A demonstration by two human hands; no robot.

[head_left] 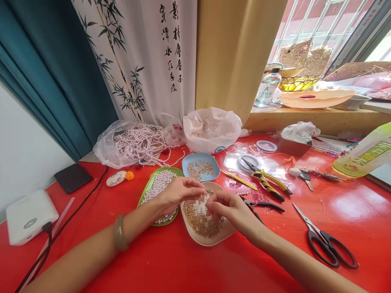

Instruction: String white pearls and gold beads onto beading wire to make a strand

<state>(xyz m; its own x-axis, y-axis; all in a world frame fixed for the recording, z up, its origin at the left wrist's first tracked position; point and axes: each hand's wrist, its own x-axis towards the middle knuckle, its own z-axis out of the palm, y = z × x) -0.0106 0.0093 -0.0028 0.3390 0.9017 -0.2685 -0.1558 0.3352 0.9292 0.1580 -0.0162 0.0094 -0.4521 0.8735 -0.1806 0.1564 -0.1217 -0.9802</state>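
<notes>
Both hands meet above a cream plate (207, 241) of small gold beads (195, 219). My left hand (180, 192), with a bangle on its wrist, reaches over a green tray (147, 189) of pearly beads (160, 183); its thumb and index finger pinch something tiny and pale that I cannot make out. Facing it, my right hand (224, 205) has its fingers curled and pressed together; what they hold is too small to tell. Just behind the hands, a blue dish (187, 162) contains more gold beads.
Yellow tweezers (241, 180), yellow-black pliers (267, 183), black-handled pliers (265, 204) and scissors (325, 240) lie to the right. Bead strands (140, 142) and a plastic bag (212, 130) are at the back. A cable (76, 199), phone (73, 178) and white box (30, 215) sit left.
</notes>
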